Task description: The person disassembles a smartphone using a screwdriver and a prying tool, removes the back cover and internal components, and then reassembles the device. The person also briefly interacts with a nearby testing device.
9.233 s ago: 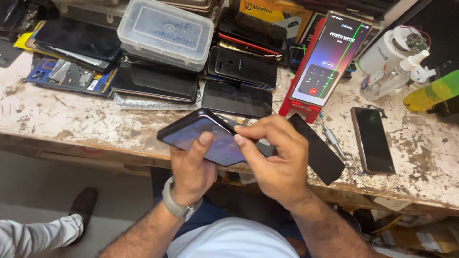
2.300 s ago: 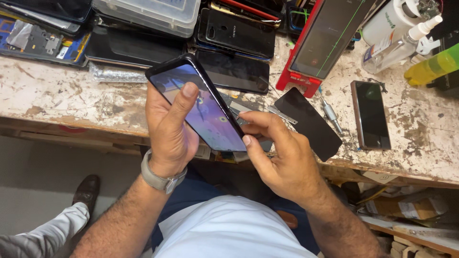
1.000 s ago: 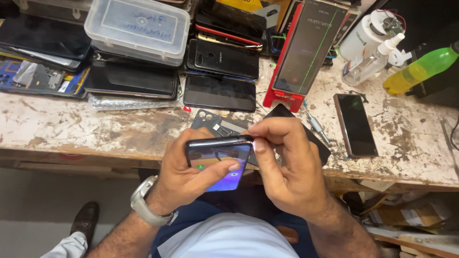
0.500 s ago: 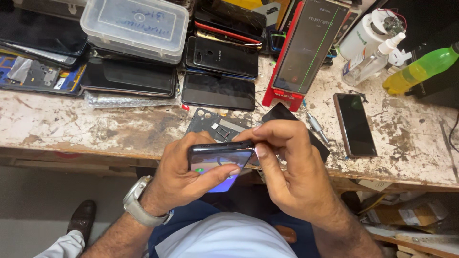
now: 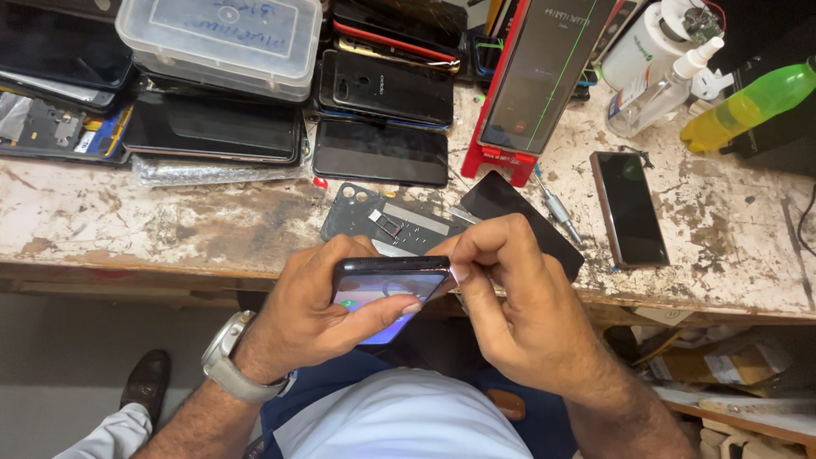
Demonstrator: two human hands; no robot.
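I had the phone (image 5: 387, 293) gripped in my left hand (image 5: 319, 319), thumb laid across its lit screen, just off the near edge of the workbench (image 5: 153, 229) and above my lap. My right hand (image 5: 518, 314) was curled shut at the phone's upper right corner, fingertips pinched against the edge; whether they held some small tool or part I could not tell. As I judged it, the work on that corner was under way and not finished: the screen was lit, the phone was in one piece, and it was not set down on the bench. A loose back cover (image 5: 382, 223) lay on the bench just beyond my hands, unfitted, with a screwdriver (image 5: 557, 208) near it. The clear lidded plastic box (image 5: 221, 42) sat closed on a pile of phones at the back left; its contents did not show. A green bottle (image 5: 748, 106) lay at the far right.
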